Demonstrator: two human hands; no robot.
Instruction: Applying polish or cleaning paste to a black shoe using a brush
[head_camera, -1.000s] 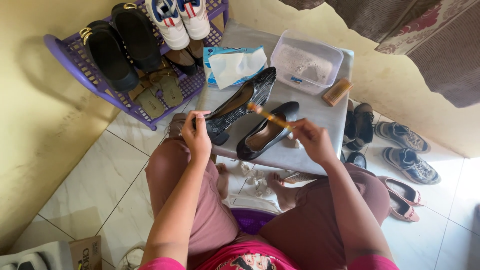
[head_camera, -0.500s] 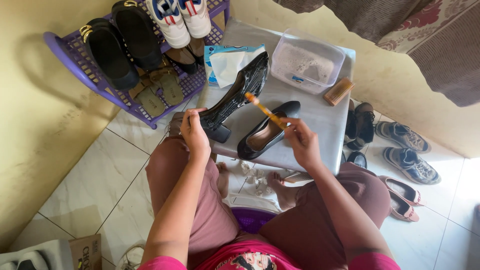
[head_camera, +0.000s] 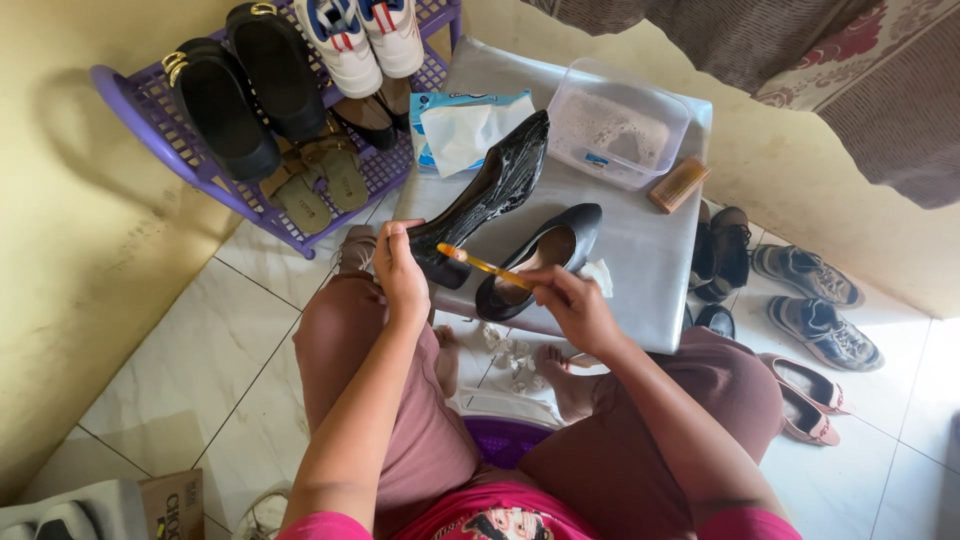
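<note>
Fingers of the left hand (head_camera: 400, 275) pinch the heel end of a wet black pump (head_camera: 487, 195), tilting it up off the grey bench (head_camera: 640, 250); the right hand (head_camera: 572, 305) is closed on an orange toothbrush (head_camera: 482, 264) whose head sits at the heel. Suds make that narrow grip slippery, so a hard scrub could twist the shoe loose onto its mate (head_camera: 545, 255). Beyond, a stray elbow could tip the soapy tub (head_camera: 618, 122) over the tissue pack (head_camera: 468, 125).
</note>
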